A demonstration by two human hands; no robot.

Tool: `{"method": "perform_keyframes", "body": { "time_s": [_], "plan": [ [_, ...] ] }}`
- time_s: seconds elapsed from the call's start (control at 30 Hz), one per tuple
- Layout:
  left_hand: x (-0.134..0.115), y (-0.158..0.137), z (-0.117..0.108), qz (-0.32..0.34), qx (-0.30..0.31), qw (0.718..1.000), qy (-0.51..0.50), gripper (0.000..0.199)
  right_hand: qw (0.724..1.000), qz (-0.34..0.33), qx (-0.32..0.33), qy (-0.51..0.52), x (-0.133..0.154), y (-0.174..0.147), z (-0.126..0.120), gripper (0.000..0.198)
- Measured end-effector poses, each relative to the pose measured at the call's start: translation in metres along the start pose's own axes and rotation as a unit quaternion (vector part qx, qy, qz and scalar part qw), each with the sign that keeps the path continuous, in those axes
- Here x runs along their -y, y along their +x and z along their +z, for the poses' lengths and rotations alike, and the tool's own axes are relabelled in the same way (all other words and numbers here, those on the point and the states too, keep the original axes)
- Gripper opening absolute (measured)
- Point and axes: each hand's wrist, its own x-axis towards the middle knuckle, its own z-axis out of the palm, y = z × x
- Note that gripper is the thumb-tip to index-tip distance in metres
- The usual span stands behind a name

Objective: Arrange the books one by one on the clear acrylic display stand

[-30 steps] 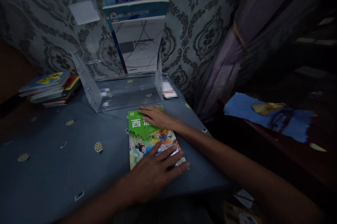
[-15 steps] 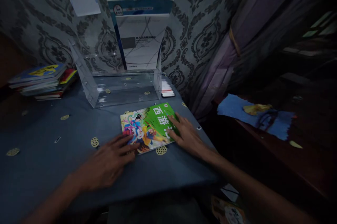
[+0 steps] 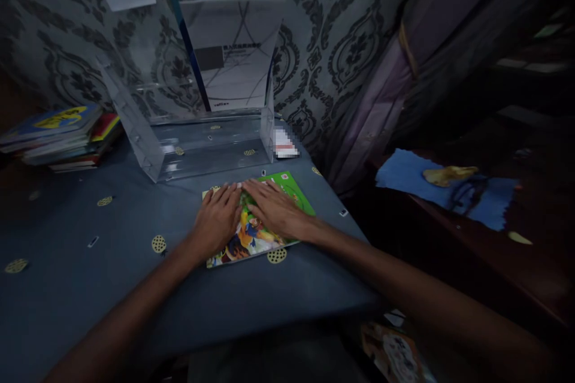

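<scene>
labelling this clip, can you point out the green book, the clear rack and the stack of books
Green book (image 3: 257,232): head view, on the illustrated part of its cover
Clear rack (image 3: 136,129): head view, on its left side panel
Stack of books (image 3: 61,124): head view, on the topmost cover

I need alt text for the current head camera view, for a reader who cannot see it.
A person's left hand and right hand rest on a colourful book lying on a blue-grey tablecloth. Behind it stands a clear rack with upright books; a pile of books lies to its left.
</scene>
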Motion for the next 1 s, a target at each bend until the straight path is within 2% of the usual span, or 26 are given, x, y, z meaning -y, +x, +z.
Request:
{"method": "perform_keyframes", "body": {
  "time_s": [0.2,0.33,0.67,0.83,1.0],
  "plan": [
    [0.028,-0.011,0.006,0.0,-0.006,0.998,-0.059,0.051,0.997,0.079,-0.018,0.009,-0.058,-0.02,-0.014,0.055],
    [0.029,-0.011,0.006,0.001,-0.021,0.997,-0.078,0.049,0.996,0.086,-0.022,0.028,-0.069,-0.026,-0.013,0.057],
    [0.03,-0.012,0.009,-0.005,-0.041,0.993,-0.111,0.049,0.993,0.077,-0.079,0.036,-0.063,-0.029,-0.011,0.047],
    [0.031,-0.011,0.009,-0.009,-0.031,0.994,-0.107,0.05,0.994,0.08,-0.079,0.004,-0.045,-0.047,-0.018,0.042],
    [0.031,-0.01,0.01,-0.011,-0.032,0.993,-0.113,0.05,0.994,0.076,-0.068,-0.03,-0.021,-0.072,-0.016,0.045]
  ]
}}
